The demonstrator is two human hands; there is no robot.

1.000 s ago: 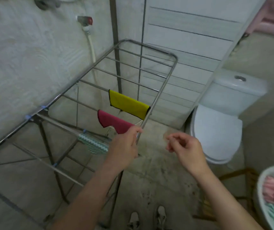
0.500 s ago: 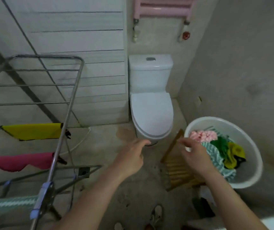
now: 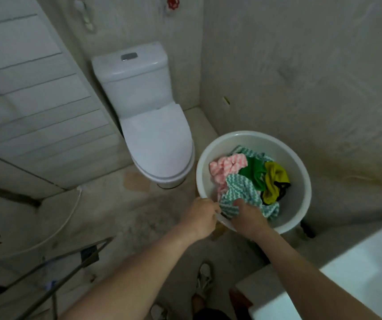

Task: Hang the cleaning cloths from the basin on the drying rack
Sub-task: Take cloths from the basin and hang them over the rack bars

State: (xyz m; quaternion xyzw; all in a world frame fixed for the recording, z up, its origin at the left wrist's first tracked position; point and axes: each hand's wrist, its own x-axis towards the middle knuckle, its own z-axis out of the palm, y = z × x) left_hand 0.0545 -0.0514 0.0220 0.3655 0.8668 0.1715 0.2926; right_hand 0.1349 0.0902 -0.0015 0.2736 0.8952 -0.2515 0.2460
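Gripping one teal cloth [image 3: 238, 190]: left hand [image 3: 200, 215], right hand [image 3: 249, 217].

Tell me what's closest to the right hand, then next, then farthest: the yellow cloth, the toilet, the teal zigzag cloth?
From the right hand, in the head view:
1. Teal zigzag cloth: the hand grips it, at the near side of the basin.
2. Yellow cloth: deeper in the basin, to the right.
3. Toilet: outside the basin, off to the left.

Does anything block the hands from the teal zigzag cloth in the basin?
Nothing visible. The right hand grips the teal zigzag cloth at the near rim of the basin; the left hand is at its edge.
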